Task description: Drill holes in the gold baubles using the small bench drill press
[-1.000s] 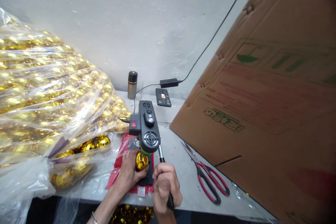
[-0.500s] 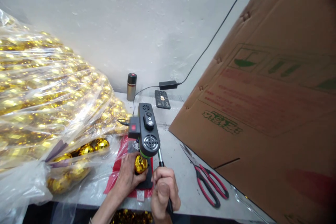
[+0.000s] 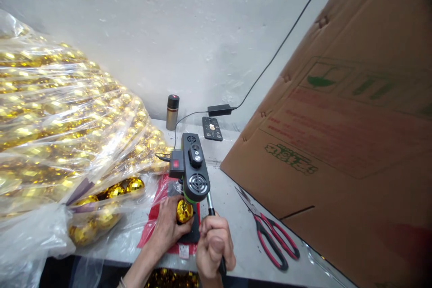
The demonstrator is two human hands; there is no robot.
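Observation:
A small gold mirrored ball (image 3: 184, 211) is gripped between the thumb and fingers of my left hand (image 3: 168, 226), under the front end of a black bench machine (image 3: 195, 166). My right hand (image 3: 215, 245) is wrapped round the black handle of the machine's metal lever (image 3: 210, 202), just right of the ball. The machine's dark base (image 3: 193, 233) rests on a red plastic sheet (image 3: 147, 230). My left fingertips are partly hidden behind the ball and the machine head.
Clear bags of gold balls (image 3: 84, 112) fill the left. Red-and-black scissors (image 3: 270, 234) lie right, beside a large cardboard box (image 3: 337, 144). Behind the machine are a bottle (image 3: 172, 112), a phone-like black item (image 3: 212, 128) and a power adapter (image 3: 220, 110). More gold pieces (image 3: 172, 278) show below the table edge.
The whole view has shifted slightly, so things appear a little further right. Both hands keep the same holds, with no clear movement of the ball or lever.

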